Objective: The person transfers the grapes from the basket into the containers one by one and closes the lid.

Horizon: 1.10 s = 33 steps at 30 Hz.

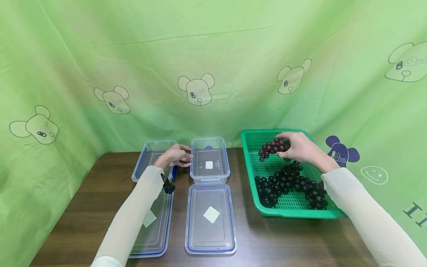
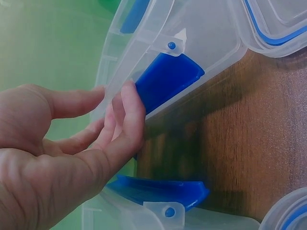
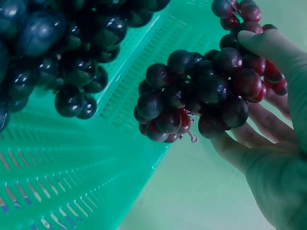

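"Right hand [image 1: 299, 148]?"
"Pinching a bunch [image 3: 211, 91], held over the basket [image 1: 293, 213], above the other grapes [image 1: 273, 187]."
"Left hand [image 1: 175, 155]?"
"Fingers loosely bent, tips touching the right box [image 1: 210, 178] beside its blue latch [image 2: 168, 79]."
"Lids [image 1: 211, 235]?"
"Two, flat on the table [image 1: 90, 196], nearer the person."

We have a passage over the counter [image 1: 246, 233] between the right container [image 1: 210, 178] and the green basket [image 1: 297, 213], which stands in the way of low sideways travel; our left fingers [image 2: 133, 112] obstruct the narrow gap beside the left container [image 1: 141, 165].
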Available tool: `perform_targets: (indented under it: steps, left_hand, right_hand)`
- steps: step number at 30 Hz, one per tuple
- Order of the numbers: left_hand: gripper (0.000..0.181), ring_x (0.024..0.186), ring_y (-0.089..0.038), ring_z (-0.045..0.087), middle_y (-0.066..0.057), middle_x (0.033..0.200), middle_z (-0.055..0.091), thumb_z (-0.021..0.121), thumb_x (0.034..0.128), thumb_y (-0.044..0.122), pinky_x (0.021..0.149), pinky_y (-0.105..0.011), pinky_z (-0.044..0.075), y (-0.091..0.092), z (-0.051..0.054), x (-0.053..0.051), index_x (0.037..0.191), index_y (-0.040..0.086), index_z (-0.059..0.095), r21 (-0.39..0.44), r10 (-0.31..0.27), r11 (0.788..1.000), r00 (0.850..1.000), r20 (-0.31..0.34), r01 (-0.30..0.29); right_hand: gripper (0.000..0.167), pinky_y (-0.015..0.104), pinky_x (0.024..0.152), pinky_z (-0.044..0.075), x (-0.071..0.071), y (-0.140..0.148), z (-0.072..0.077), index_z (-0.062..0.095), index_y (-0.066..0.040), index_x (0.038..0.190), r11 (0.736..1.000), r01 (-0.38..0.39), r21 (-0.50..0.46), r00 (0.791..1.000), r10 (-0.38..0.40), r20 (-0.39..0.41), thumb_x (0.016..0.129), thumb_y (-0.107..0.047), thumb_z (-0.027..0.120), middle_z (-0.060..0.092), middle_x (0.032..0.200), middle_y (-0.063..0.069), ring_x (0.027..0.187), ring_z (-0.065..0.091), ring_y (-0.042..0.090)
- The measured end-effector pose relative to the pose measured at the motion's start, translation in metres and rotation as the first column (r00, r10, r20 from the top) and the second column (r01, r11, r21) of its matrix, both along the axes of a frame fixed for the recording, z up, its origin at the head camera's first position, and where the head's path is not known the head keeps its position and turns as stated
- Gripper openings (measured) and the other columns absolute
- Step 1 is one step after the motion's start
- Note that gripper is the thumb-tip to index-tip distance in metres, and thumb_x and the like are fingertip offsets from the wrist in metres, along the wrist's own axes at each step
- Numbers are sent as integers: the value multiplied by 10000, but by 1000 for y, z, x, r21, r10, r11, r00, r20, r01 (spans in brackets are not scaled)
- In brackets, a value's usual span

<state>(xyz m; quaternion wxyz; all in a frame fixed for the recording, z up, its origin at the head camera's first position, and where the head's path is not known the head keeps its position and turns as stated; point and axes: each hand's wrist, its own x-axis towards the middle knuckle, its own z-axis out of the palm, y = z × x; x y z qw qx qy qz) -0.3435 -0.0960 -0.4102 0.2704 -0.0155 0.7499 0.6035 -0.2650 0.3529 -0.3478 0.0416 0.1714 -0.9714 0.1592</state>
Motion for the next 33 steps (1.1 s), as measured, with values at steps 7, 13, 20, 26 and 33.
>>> perform_targets:
  steps: [7, 13, 20, 26, 33]
  left_hand:
    - [569, 874, -180, 634, -287, 1408, 545, 545, 1028, -63, 792, -277, 618, 0, 0, 0, 1570, -32, 375, -17, -6, 1000, 1000, -5, 6]
    - [557, 855, -176, 626, -237, 1299, 571, 547, 1028, -64, 788, -277, 614, 0, 2, 1, 1560, -28, 386, -14, -3, 1000, 1000, -8, 3]
    - [558, 854, -172, 635, -274, 1353, 562, 534, 1030, -70, 806, -286, 629, -2, 2, 1, 1566, -25, 385, -4, -12, 1000, 1000, -5, 12]
    - [569, 814, -158, 618, -218, 1259, 589, 542, 1032, -61, 838, -304, 635, -3, 3, 0, 1577, -16, 386, -11, -18, 1000, 1000, -7, 17]
    - [583, 849, -178, 633, -237, 1328, 558, 544, 1025, -80, 824, -303, 611, -2, 7, 0, 1579, 4, 385, 27, 5, 1000, 998, 63, -7]
  right_hand:
    - [691, 334, 567, 468, 5, -5, 6, 571, -49, 1468, 988, 78, -132, 996, -72, 49, 893, -315, 848, 700, 1261, 315, 439, 412, 172]
    - [706, 550, 869, 575, 9, -15, 15, 601, -75, 1449, 979, 74, -191, 997, -75, 0, 879, -398, 864, 657, 1377, 275, 1018, 693, 387]
    - [675, 413, 822, 565, 15, -29, 24, 634, -120, 1433, 963, 61, -262, 997, -70, -25, 867, -396, 878, 676, 1385, 224, 1202, 680, 413]
    - [662, 265, 675, 502, 18, -40, 30, 628, -154, 1441, 943, 55, -328, 998, -65, -19, 870, -376, 879, 672, 1398, 204, 1254, 664, 408]
    - [663, 262, 783, 551, 16, -53, 30, 610, -116, 1456, 927, 33, -374, 999, -43, -17, 885, -333, 869, 647, 1433, 206, 1266, 655, 423]
